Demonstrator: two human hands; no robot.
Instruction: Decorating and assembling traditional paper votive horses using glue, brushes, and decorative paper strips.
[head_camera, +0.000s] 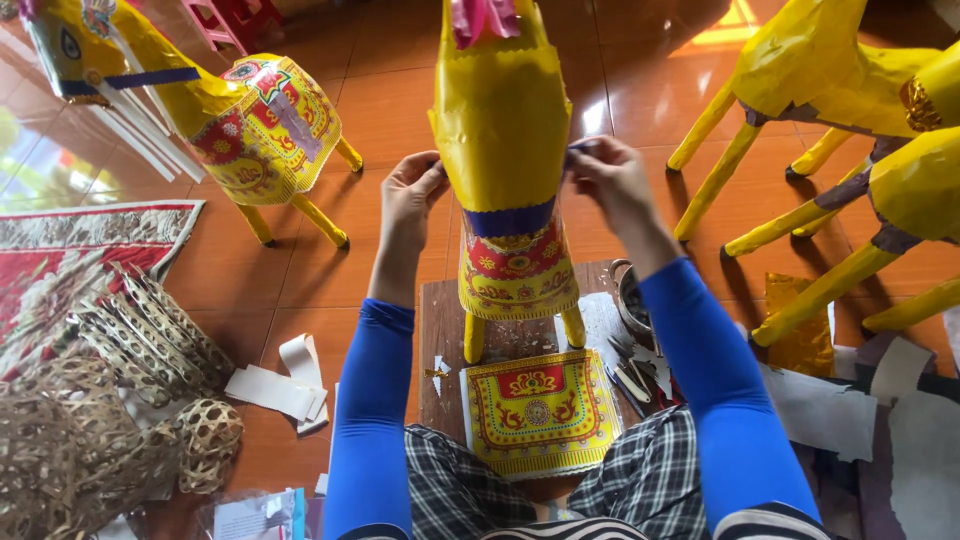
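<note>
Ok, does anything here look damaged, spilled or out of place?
Nothing looks damaged. Both hands, left hand and right hand, press a blue paper band around the yellow paper horse standing upright on the small wooden table. The only disorder is paper scraps strewn on the tiled floor.

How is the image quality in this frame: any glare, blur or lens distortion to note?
Head view: daylight glares off the glossy floor tiles at top right and upper left; the yellow paper horse is sharp and evenly lit, as are the left hand and right hand; wide-angle bending shows at the edges, where the woven bamboo frames look slightly soft.
</note>
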